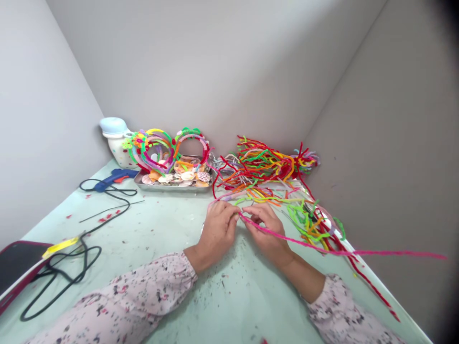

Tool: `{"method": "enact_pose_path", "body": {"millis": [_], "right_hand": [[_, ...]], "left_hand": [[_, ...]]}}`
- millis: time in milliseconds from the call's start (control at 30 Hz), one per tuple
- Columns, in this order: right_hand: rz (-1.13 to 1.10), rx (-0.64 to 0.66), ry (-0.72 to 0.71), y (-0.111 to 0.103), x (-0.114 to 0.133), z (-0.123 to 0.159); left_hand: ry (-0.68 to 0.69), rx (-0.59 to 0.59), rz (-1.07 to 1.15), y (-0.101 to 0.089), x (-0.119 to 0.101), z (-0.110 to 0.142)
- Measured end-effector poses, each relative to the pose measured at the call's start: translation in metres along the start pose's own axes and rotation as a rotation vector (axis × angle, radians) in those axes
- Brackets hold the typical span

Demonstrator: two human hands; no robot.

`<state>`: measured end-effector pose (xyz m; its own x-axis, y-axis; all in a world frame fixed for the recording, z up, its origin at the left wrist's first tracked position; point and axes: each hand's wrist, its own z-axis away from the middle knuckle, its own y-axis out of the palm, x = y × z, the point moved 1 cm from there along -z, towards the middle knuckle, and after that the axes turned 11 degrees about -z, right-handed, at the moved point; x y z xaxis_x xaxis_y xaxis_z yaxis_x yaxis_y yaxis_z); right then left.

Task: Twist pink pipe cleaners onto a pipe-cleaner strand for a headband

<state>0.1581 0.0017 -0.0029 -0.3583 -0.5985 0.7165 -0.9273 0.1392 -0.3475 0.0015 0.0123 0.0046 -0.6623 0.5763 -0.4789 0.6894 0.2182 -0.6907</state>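
Observation:
My left hand (pixel 219 227) is closed, its thumb and forefinger pinching one end of a bright pink pipe cleaner (pixel 304 244). From there the pipe cleaner runs across my right hand (pixel 266 233) and out to the right over the table edge. The fingers of my right hand are curled, with thumb and forefinger at the pipe cleaner close to the left fingertips. A pale pink strand (pixel 224 197) shows just behind my left hand; whether that hand also holds it, I cannot tell.
A metal tray (pixel 172 188) of seashells (pixel 187 176) with decorated headbands (pixel 191 134) stands at the back. Left of it are a blue glue gun (pixel 111 180), its black cord (pixel 84 248) and a white bottle (pixel 120 148). Colourful pipe cleaners (pixel 267 160) lie piled at the back right.

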Motion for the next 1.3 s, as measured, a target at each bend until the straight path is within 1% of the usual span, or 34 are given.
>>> {"method": "enact_pose_path", "body": {"millis": [100,200,433,633,800,967,1100,1300], "right_hand": [[0.015,0.007,0.023,0.0007,-0.0030,0.0004],[0.060,-0.018,0.039,0.0016,-0.0052,-0.0001],[0.122,-0.039,-0.017,0.0020,-0.0040,-0.0012],[0.103,-0.049,-0.056,0.0007,-0.0074,-0.0013],[0.079,0.002,-0.009,-0.0001,-0.0092,-0.0012],[0.029,-0.021,0.063,0.0014,-0.0044,-0.0008],[0.011,-0.019,0.054,0.0014,-0.0008,-0.0012],[0.015,0.004,0.037,0.0000,-0.0035,-0.0013]], "left_hand": [[-0.007,-0.004,-0.011,-0.0008,0.0001,-0.0004],[-0.012,-0.005,-0.017,-0.0015,-0.0003,-0.0008],[-0.046,-0.001,-0.036,-0.0015,-0.0005,-0.0014],[-0.033,0.010,-0.035,-0.0012,-0.0002,-0.0021],[-0.024,0.019,-0.040,-0.0012,-0.0003,-0.0025],[-0.016,0.023,-0.055,0.0001,0.0007,-0.0024],[-0.010,0.023,-0.057,0.0002,0.0010,-0.0021],[-0.002,0.015,-0.051,-0.0002,0.0003,-0.0007]]}}
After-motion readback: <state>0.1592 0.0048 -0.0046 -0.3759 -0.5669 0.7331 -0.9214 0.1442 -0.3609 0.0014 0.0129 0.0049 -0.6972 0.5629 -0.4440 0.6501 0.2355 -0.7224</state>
